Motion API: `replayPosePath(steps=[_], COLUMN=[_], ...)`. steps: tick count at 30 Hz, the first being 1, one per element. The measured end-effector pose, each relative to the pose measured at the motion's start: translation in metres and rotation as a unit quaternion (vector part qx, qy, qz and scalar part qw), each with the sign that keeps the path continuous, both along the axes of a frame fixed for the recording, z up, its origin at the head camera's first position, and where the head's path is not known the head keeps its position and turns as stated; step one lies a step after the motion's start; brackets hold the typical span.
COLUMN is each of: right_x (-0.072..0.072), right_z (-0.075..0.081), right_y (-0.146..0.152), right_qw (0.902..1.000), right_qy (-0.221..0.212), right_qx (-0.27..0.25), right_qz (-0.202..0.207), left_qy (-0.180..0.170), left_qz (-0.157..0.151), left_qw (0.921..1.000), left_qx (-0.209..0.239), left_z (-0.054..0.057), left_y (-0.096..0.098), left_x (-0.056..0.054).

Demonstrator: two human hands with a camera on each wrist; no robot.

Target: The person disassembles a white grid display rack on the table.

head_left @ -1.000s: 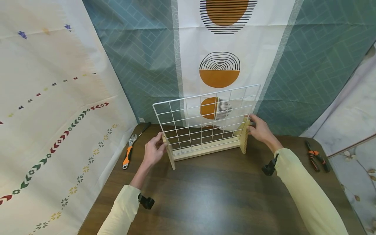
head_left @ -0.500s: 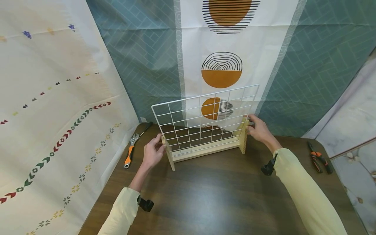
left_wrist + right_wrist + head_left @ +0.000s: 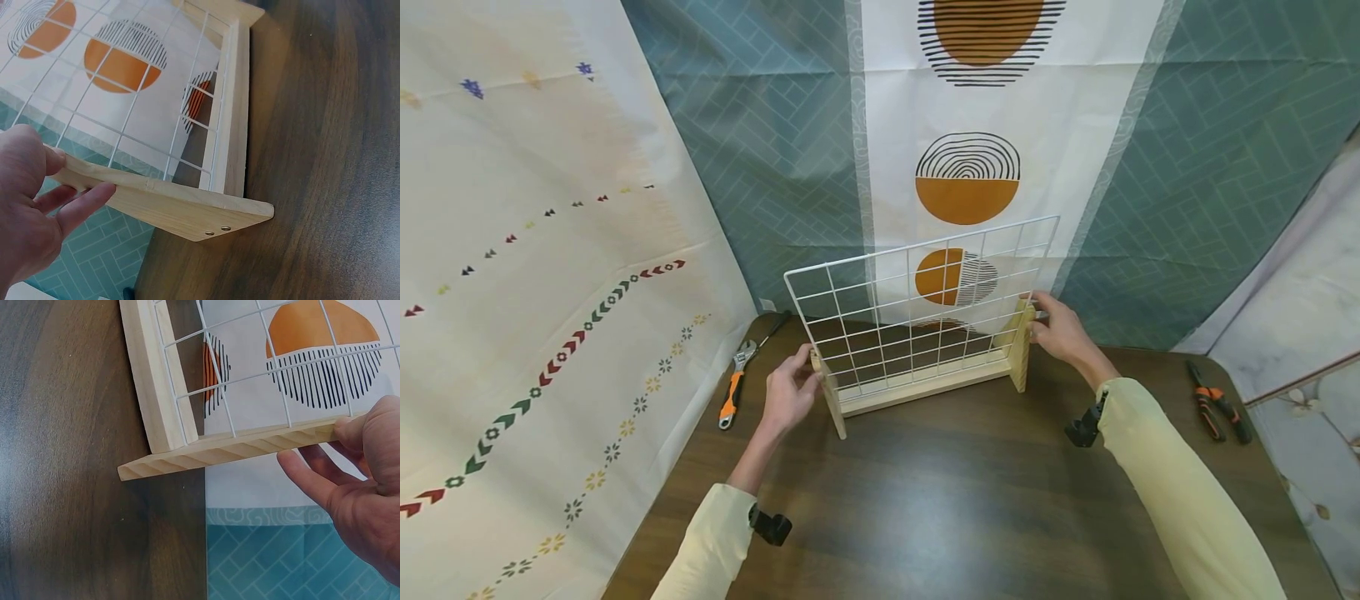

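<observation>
A white wire grid panel (image 3: pixel 907 247) stands tilted in a pale wooden stand on the dark table. The stand has a bottom bar (image 3: pixel 928 387) and two side boards. My left hand (image 3: pixel 787 396) grips the upper part of the left side board (image 3: pixel 181 203), thumb on one face and fingers on the other in the left wrist view. On the opposite end, my right hand (image 3: pixel 1063 333) pinches the top of the right side board (image 3: pixel 231 451). Two small metal screw heads (image 3: pixel 225 229) show on the left board's outer face. The thumbs partly cover the boards' upper ends.
Left of the stand lies an adjustable wrench (image 3: pixel 730 404) with an orange handle, near a dark screwdriver (image 3: pixel 772 327). Orange-and-black pliers (image 3: pixel 1213 404) lie at the table's right side. A patterned cloth wall (image 3: pixel 782 183) rises close behind the stand.
The stand and grid have shifted slightly left, with the left end coming a little toward me. Both hands keep their hold and move with it. The head view has turned slightly left.
</observation>
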State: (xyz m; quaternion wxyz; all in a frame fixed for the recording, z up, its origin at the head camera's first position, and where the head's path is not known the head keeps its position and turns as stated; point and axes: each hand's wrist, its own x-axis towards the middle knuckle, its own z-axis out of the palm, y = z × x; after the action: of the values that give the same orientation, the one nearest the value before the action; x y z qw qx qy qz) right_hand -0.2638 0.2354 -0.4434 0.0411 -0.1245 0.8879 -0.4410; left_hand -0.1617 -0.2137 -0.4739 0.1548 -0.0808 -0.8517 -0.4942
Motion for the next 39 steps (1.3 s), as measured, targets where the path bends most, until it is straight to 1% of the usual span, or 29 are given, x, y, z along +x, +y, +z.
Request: replayPosePath(steps=[11,16,21,26,30,35,39], right_x=[-0.001,-0.002,-0.003,-0.003,-0.003,-0.005,-0.006], right_z=[-0.001,-0.002,-0.002,-0.002,-0.002,-0.002,-0.002], right_y=[-0.005,-0.008,-0.010,-0.014,-0.018,-0.022,-0.025], right_qw=[0.9999,0.9999,0.9999,0.9998,0.9996,0.9997,0.9997], right_qy=[0.008,0.004,0.002,0.004,0.008,0.010,0.011], right_qx=[-0.009,-0.013,-0.009,-0.014,-0.023,-0.018,-0.014], right_qz=[0.009,0.010,0.011,0.012,0.015,0.015,0.017], left_qy=[0.021,0.015,0.007,0.017,0.030,0.029,0.034], left_qz=[0.017,0.018,0.022,0.023,0.029,0.040,0.043], left_qw=[0.9996,0.9997,0.9997,0.9996,0.9990,0.9984,0.9982], left_qx=[-0.009,-0.002,-0.006,-0.005,-0.016,-0.028,-0.024], left_z=[0.000,-0.001,-0.001,-0.002,-0.003,-0.003,-0.003], left_y=[-0.002,-0.003,-0.004,-0.005,-0.006,-0.008,-0.010], left_x=[0.010,0.015,0.019,0.024,0.028,0.031,0.033])
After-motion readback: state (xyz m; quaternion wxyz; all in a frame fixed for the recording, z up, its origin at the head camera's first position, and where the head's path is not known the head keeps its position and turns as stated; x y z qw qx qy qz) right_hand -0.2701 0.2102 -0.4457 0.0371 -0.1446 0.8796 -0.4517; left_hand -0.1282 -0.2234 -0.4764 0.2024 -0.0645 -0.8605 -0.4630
